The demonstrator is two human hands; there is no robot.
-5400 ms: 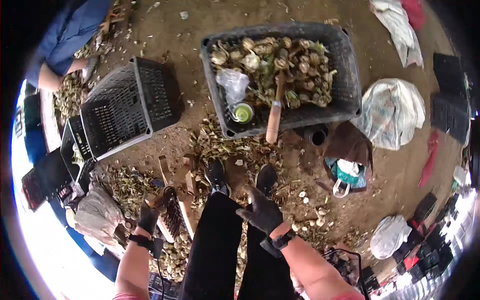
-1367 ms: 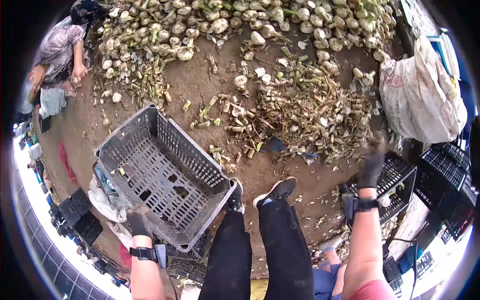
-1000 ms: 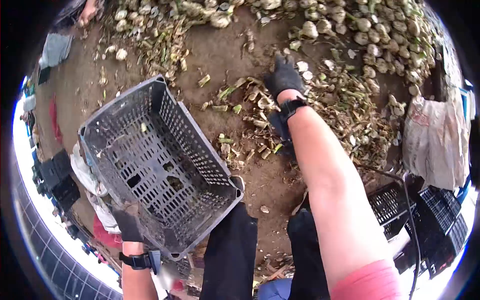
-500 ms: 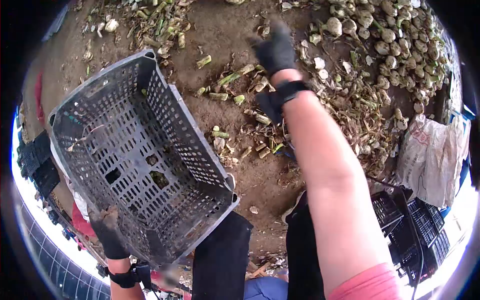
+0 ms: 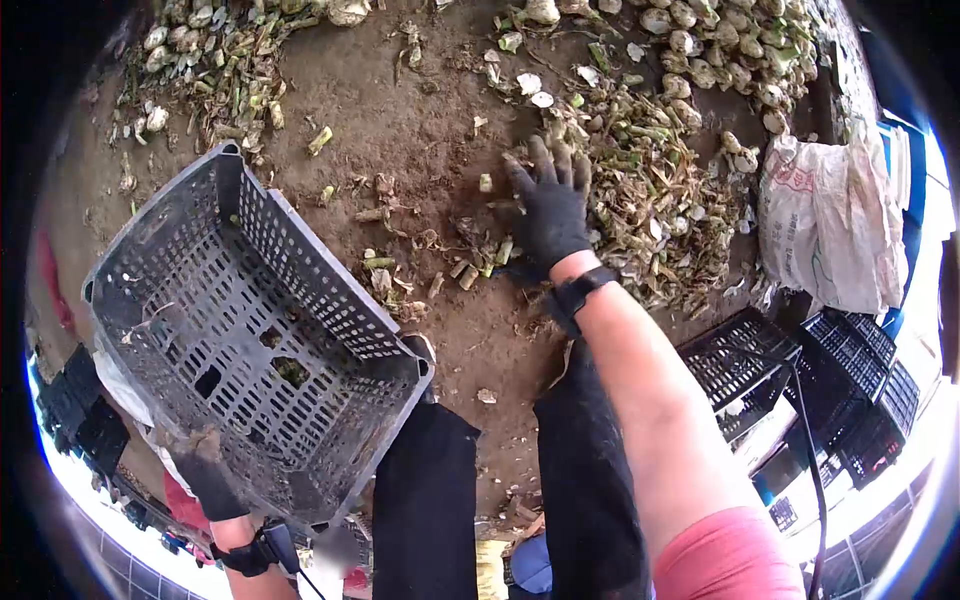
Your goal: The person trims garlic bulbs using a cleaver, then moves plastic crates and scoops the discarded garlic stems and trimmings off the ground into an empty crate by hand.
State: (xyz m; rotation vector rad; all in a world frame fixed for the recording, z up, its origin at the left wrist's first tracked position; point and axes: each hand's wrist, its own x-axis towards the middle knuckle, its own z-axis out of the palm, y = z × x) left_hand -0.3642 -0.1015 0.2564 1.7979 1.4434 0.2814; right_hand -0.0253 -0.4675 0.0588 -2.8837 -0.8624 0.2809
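Note:
My left hand (image 5: 213, 480), in a dark, dirt-stained glove, grips the near left side of a black plastic crate (image 5: 335, 268); part of its fingers is hidden. The crate is tilted, its open top facing me, with slotted walls and holes broken through its floor. My right hand (image 5: 553, 210), also gloved, is open with fingers spread, low over the dirt ground at the left edge of a heap of cut stalks and dry husks (image 5: 660, 190). A few short stalk pieces (image 5: 468, 272) lie left of that hand.
Garlic-like bulbs (image 5: 735, 45) are piled at the upper right. More stalk scraps (image 5: 235, 85) lie at the upper left. A white woven sack (image 5: 825, 225) stands at the right, above several black crates (image 5: 850, 350). My legs (image 5: 425, 490) are at the bottom, beside the held crate.
My right hand has come down from farther forward, and its fingers now show spread. The stalk litter between crate and heap is thinner. The view has shifted; my left hand still holds the crate.

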